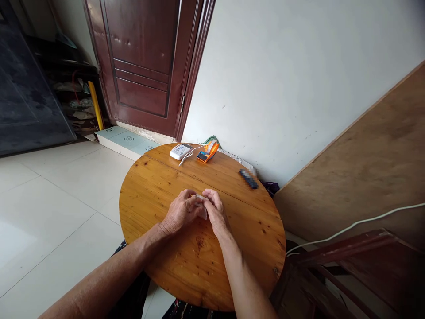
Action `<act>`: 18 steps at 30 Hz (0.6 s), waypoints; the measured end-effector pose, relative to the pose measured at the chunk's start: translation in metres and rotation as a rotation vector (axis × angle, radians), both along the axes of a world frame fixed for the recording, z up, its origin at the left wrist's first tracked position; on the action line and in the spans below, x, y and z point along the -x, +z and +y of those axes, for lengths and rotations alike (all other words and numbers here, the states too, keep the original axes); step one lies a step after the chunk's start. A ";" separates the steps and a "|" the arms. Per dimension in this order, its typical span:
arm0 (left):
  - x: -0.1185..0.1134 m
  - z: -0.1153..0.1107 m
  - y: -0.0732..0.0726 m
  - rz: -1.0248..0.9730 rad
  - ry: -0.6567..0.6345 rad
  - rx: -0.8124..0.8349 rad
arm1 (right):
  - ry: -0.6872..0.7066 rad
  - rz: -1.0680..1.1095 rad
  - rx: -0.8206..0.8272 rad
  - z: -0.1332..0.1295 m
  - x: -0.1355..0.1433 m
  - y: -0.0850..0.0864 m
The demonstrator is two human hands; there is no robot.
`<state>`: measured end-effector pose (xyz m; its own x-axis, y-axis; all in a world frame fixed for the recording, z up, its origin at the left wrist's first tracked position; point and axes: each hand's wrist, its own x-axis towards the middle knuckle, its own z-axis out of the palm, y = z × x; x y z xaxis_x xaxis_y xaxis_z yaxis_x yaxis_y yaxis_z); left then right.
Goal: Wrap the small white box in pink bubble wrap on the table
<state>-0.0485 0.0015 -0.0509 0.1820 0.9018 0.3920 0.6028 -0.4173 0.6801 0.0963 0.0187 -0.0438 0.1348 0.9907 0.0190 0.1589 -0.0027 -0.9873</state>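
Over the middle of a round wooden table (159, 261), my left hand (182, 209) and my right hand (216, 212) meet around a small whitish, translucent item (202, 214). Fingers of both hands are closed on it, and they hide most of its shape. It looks thin and crumpled, with one part hanging below the fingers. What exactly it is, I cannot make out.
Toward the table's far edge are a white box-like device (180, 151) with a white cable and an orange tape dispenser (208, 152). A dark, blurred oblong object (248, 178) lies at the far right. A white wall and a dark red door (142, 57) stand behind.
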 end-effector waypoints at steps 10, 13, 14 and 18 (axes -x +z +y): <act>0.001 0.001 -0.003 -0.127 0.003 0.081 | 0.056 0.067 -0.022 -0.008 -0.007 0.010; 0.000 0.001 -0.003 -0.124 -0.003 0.078 | 0.051 0.060 0.001 -0.005 -0.004 0.006; 0.000 0.001 -0.003 -0.125 -0.009 0.075 | 0.044 0.059 0.000 -0.004 -0.004 0.004; 0.000 0.000 -0.003 -0.146 -0.032 0.072 | 0.028 0.046 -0.018 -0.002 -0.003 0.001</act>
